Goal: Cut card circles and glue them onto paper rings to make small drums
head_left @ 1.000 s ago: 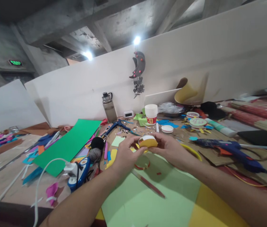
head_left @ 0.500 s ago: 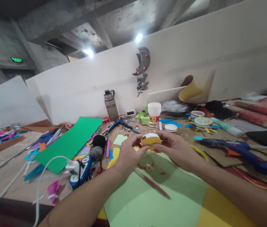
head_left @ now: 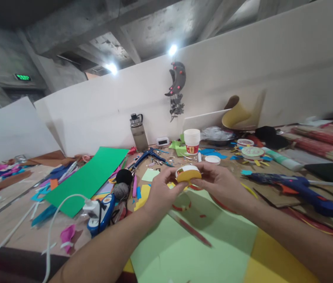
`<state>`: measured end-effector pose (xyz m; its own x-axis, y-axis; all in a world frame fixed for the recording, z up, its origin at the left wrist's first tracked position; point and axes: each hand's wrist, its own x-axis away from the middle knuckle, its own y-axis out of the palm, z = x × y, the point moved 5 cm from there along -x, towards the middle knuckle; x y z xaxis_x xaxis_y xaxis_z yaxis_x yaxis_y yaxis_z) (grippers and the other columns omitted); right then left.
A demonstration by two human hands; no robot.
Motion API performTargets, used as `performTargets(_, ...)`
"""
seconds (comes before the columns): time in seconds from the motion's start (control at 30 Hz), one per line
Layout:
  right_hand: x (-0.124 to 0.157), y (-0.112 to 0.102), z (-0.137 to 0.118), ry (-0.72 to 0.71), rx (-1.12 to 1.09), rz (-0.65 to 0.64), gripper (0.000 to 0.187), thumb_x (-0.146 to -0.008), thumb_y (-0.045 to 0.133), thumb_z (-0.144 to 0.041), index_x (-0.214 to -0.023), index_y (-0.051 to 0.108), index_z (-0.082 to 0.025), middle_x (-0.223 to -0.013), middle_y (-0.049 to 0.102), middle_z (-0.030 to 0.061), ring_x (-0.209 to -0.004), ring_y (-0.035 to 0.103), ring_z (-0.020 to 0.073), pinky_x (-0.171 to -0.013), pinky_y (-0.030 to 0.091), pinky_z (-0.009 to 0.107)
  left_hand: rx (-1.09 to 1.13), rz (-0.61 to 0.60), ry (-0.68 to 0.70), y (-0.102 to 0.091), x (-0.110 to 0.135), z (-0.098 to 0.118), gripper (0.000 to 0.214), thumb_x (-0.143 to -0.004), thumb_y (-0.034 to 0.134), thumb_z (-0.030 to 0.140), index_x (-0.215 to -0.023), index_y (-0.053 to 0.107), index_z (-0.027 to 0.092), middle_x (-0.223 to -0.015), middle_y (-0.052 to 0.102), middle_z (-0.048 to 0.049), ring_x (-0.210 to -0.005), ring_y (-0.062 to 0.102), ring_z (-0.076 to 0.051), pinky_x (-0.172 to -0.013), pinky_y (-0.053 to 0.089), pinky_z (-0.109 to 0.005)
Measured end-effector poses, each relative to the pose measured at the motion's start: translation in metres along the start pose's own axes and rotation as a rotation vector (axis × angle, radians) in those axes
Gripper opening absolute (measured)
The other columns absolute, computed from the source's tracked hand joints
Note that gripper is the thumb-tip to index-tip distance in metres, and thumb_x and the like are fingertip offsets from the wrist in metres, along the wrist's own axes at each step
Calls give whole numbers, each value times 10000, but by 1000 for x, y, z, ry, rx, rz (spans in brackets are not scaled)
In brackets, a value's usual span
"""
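Note:
Both my hands hold a small round paper cup piece [head_left: 188,173], white inside with a yellow band round it, above a light green sheet [head_left: 190,239]. My left hand [head_left: 159,194] pinches its left side with thumb and fingers. My right hand [head_left: 219,184] grips its right side, fingers curled round it. A red paper ring [head_left: 181,205] and a thin red strip [head_left: 188,230] lie on the green sheet just below the hands.
A dark green sheet [head_left: 88,179], blue scissors [head_left: 145,156], yarn balls [head_left: 121,184] and paper scraps lie to the left. A water bottle [head_left: 138,133] and stacked paper cups [head_left: 191,141] stand at the back. A blue glue gun [head_left: 296,188] lies to the right, a white cable [head_left: 54,220] at the lower left.
The hands and the cup piece have stayed almost in place; the view has shifted slightly. Fingers have adjusted a little on the yellow band.

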<state>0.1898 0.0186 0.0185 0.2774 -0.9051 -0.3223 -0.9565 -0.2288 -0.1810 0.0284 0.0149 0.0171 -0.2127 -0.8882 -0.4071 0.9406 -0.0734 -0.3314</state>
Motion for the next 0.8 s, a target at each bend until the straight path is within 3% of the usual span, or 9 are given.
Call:
performTargets(0.13,0,-1,2,-2,12,16,446,-755,718,-388,-1147,623,-198,-1061,723,93,-932,680,251,-813,566,407,-8,18,1,-1,-1,-2,290,-775,705,304,-1031,643,184,-980,690,-61,-852,639,-166,-798,517,-294)
performTargets(0.33,-1,-2,2,24,42,6,366,-789,668,-384,-1098,629,-192,-1029,708,92,-891,673,242,-804,557,415,-89,56,14,-5,0,1,238,-772,668,235,-1005,648,191,-957,681,-49,-817,615,-158,-775,514,-291)
performTargets(0.57,-1,4,4,-12,11,-28,275,-787,684,-331,-1028,673,-197,-1001,720,67,-909,663,224,-832,540,394,123,54,21,-4,-1,5,233,-777,656,218,-1002,617,171,-967,646,-59,-877,628,-168,-828,512,-303)
performTargets(0.8,0,-2,3,-29,41,63,365,-769,702,-353,-1099,640,-210,-1035,720,81,-905,671,238,-812,545,405,74,67,24,-4,-1,3,216,-783,650,204,-996,632,168,-973,642,-57,-857,613,-156,-793,502,-281)
